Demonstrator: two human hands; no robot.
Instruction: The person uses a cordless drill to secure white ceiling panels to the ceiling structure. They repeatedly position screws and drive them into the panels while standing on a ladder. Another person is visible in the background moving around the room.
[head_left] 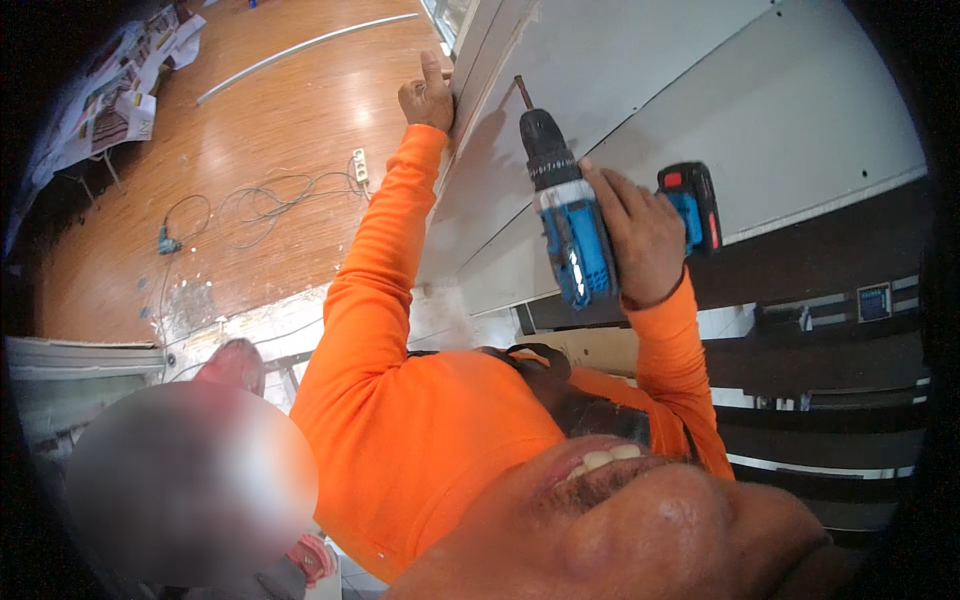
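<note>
My right hand (pixel 645 235) is wrapped round the grip of a blue and black cordless drill (pixel 575 235). A battery pack (pixel 692 208) with red marks is fitted at the grip's end. From the black chuck a slim bit (pixel 523 92) reaches to the grey board (pixel 680 85) near its left edge; whether it has entered the surface, I cannot tell. Farther left, my left hand (pixel 428 100) holds the board's edge strip (pixel 465 120) with its thumb stretched up and its fingers curled, partly hidden. Both arms wear orange sleeves.
Wood flooring (pixel 290 130) carries a long pale strip (pixel 300 47), a power strip (pixel 360 165) and a corded blue tool (pixel 168 240) with loose cable. A covered table (pixel 110 115) stands far left. Another person (pixel 190 480) is close by at lower left. Dark slats (pixel 810 270) lie right.
</note>
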